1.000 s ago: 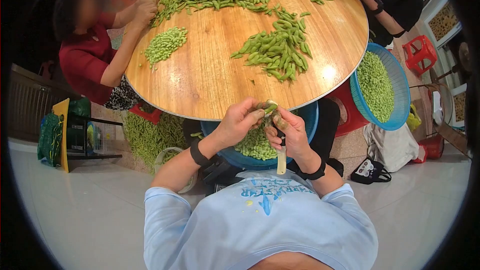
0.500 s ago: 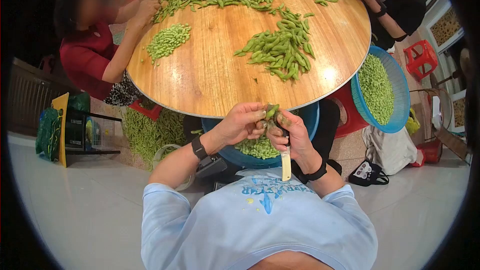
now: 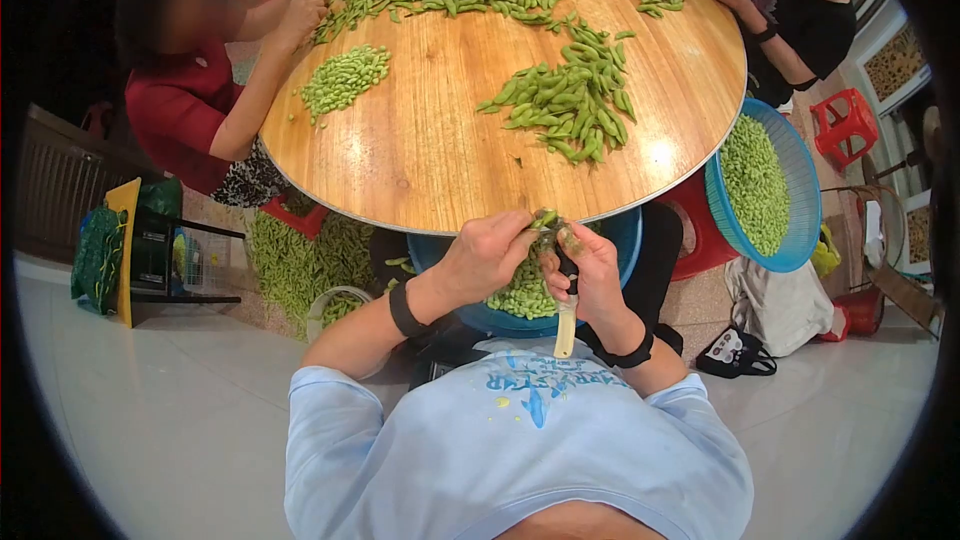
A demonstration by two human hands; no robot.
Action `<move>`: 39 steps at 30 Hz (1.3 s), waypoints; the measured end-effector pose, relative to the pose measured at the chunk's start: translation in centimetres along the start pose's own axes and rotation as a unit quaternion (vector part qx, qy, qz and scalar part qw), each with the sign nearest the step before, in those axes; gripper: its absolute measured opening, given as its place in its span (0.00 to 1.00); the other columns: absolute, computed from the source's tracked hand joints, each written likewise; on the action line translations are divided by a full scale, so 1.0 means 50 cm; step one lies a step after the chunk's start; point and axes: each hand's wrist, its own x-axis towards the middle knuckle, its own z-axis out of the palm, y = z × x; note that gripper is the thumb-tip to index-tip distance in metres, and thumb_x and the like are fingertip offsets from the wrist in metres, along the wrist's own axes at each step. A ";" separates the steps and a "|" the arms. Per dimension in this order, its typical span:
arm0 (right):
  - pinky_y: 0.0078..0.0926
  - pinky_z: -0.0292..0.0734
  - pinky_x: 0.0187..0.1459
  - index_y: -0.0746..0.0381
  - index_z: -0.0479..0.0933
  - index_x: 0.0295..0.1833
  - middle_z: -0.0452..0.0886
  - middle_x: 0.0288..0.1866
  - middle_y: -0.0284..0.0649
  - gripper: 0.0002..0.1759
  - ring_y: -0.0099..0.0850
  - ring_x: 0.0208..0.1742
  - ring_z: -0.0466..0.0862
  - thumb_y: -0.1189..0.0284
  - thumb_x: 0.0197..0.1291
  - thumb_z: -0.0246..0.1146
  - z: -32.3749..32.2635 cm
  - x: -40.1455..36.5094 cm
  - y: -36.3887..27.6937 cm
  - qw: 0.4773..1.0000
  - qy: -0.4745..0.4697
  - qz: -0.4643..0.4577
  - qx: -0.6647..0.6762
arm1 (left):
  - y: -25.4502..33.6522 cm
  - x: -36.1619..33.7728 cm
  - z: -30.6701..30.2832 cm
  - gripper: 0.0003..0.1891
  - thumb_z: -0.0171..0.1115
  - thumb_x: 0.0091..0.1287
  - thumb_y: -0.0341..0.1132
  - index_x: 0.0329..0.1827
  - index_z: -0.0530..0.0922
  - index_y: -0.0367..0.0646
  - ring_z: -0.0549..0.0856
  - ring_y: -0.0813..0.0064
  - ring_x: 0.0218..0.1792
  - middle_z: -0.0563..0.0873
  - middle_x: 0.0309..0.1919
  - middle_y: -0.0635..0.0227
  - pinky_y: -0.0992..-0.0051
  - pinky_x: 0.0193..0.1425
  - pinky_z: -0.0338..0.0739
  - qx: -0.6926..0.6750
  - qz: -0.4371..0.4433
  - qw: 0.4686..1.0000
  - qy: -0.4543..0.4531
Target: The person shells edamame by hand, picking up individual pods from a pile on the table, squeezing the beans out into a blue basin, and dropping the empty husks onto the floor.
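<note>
My left hand (image 3: 482,262) is closed, pinching a green soybean pod (image 3: 544,217) between thumb and fingers just off the table's near edge. Facing it, my right hand (image 3: 590,275) is wrapped around a tool with a cream handle (image 3: 566,328) that points down toward my shirt. A black part shows above that handle; its working end is hidden by my fingers. Dark smudges mark the right fingertips, which are close to the pod. Below both hands, shelled green beans (image 3: 525,295) lie in a blue basin (image 3: 628,240) at my lap.
Piles of pods (image 3: 570,100) and shelled beans (image 3: 345,78) lie on the round wooden table (image 3: 420,160). One person (image 3: 185,90) works at the left, another (image 3: 800,10) at the right. A blue basket of beans (image 3: 812,180) stands at right; more pods (image 3: 300,265) lie low at left.
My left hand has turned so its back shows more, and less of the pod is visible. The right hand keeps its grip on the cream-handled tool. The view has shifted slightly.
</note>
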 end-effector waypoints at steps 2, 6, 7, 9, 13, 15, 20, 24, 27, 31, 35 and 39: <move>0.16 0.64 0.17 0.63 0.71 0.61 0.75 0.29 0.38 0.17 0.20 0.19 0.68 0.67 0.72 0.52 0.007 -0.003 -0.010 0.999 -0.004 -0.013 -0.030 | 0.004 -0.002 0.002 0.07 0.61 0.59 0.23 0.38 0.75 0.33 0.80 0.53 0.26 0.76 0.25 0.54 0.63 0.28 0.74 -0.041 -0.034 0.999 0.008; 0.15 0.64 0.18 0.63 0.69 0.65 0.74 0.28 0.38 0.19 0.20 0.19 0.68 0.68 0.72 0.51 0.008 0.000 -0.010 1.000 -0.013 -0.003 -0.023 | -0.009 -0.009 0.006 0.07 0.61 0.58 0.24 0.38 0.75 0.34 0.80 0.53 0.26 0.77 0.26 0.54 0.63 0.28 0.75 0.029 0.013 0.999 -0.009; 0.15 0.63 0.18 0.62 0.69 0.65 0.74 0.28 0.37 0.19 0.19 0.19 0.68 0.68 0.73 0.51 0.011 -0.003 -0.010 1.000 -0.018 -0.005 -0.025 | -0.004 -0.008 0.003 0.07 0.61 0.57 0.24 0.38 0.75 0.34 0.80 0.52 0.27 0.77 0.26 0.53 0.63 0.28 0.75 0.008 -0.005 1.000 -0.007; 0.15 0.63 0.17 0.62 0.69 0.64 0.74 0.28 0.37 0.18 0.19 0.18 0.68 0.68 0.73 0.50 0.014 -0.009 -0.010 0.999 -0.021 -0.007 -0.025 | 0.002 -0.008 0.001 0.08 0.62 0.57 0.24 0.39 0.75 0.34 0.81 0.52 0.27 0.78 0.26 0.53 0.63 0.29 0.75 -0.015 -0.024 1.000 -0.007; 0.14 0.62 0.17 0.62 0.67 0.67 0.73 0.27 0.36 0.20 0.19 0.18 0.67 0.69 0.73 0.50 0.012 -0.006 -0.005 0.999 -0.024 -0.003 -0.042 | 0.016 -0.002 -0.009 0.06 0.61 0.58 0.24 0.37 0.76 0.33 0.79 0.64 0.23 0.78 0.24 0.56 0.69 0.28 0.74 -0.074 -0.113 0.991 -0.012; 0.14 0.62 0.17 0.62 0.66 0.68 0.73 0.27 0.36 0.21 0.19 0.18 0.67 0.69 0.73 0.49 0.007 -0.003 -0.001 0.998 -0.023 -0.014 -0.054 | 0.021 0.000 -0.010 0.05 0.61 0.58 0.24 0.36 0.77 0.33 0.78 0.69 0.21 0.78 0.23 0.58 0.71 0.27 0.73 -0.129 -0.177 0.975 -0.026; 0.14 0.61 0.18 0.64 0.63 0.70 0.72 0.26 0.34 0.22 0.18 0.18 0.66 0.70 0.73 0.48 0.006 -0.007 -0.005 0.993 -0.043 -0.054 -0.097 | 0.012 -0.004 -0.010 0.06 0.60 0.63 0.28 0.35 0.77 0.33 0.68 0.84 0.23 0.69 0.19 0.68 0.78 0.25 0.65 -0.193 -0.223 0.953 -0.067; 0.13 0.62 0.19 0.65 0.63 0.70 0.71 0.26 0.34 0.22 0.17 0.19 0.66 0.70 0.74 0.47 -0.003 -0.004 -0.015 0.987 -0.070 -0.024 -0.143 | 0.001 -0.009 -0.006 0.07 0.60 0.64 0.29 0.34 0.75 0.33 0.67 0.84 0.22 0.69 0.19 0.68 0.77 0.24 0.64 -0.179 -0.203 0.959 -0.082; 0.13 0.62 0.19 0.65 0.63 0.70 0.71 0.26 0.33 0.22 0.17 0.19 0.66 0.70 0.74 0.47 -0.010 -0.002 -0.006 0.984 -0.093 -0.011 -0.149 | 0.000 -0.010 -0.009 0.06 0.59 0.64 0.29 0.33 0.75 0.33 0.68 0.82 0.22 0.69 0.19 0.66 0.76 0.24 0.65 -0.198 -0.203 0.954 -0.094; 0.12 0.61 0.19 0.64 0.63 0.70 0.72 0.26 0.33 0.22 0.16 0.19 0.66 0.70 0.74 0.47 -0.014 -0.001 0.006 0.982 -0.073 -0.020 -0.171 | 0.006 -0.010 -0.010 0.06 0.58 0.64 0.28 0.33 0.75 0.33 0.69 0.81 0.21 0.70 0.19 0.64 0.75 0.25 0.67 -0.164 -0.182 0.965 -0.090; 0.12 0.61 0.19 0.64 0.64 0.69 0.72 0.26 0.32 0.21 0.15 0.19 0.66 0.70 0.74 0.47 -0.007 -0.007 0.004 0.975 -0.066 -0.025 -0.211 | 0.010 -0.008 -0.004 0.06 0.56 0.68 0.29 0.34 0.76 0.34 0.71 0.81 0.21 0.74 0.19 0.67 0.76 0.25 0.68 -0.207 -0.188 0.958 -0.067; 0.12 0.61 0.19 0.64 0.64 0.69 0.72 0.26 0.32 0.22 0.15 0.18 0.66 0.70 0.74 0.47 -0.009 -0.005 0.001 0.977 -0.067 -0.028 -0.198 | 0.002 -0.019 0.003 0.06 0.57 0.70 0.30 0.37 0.78 0.36 0.74 0.83 0.20 0.78 0.20 0.71 0.81 0.23 0.68 -0.254 -0.265 0.927 -0.081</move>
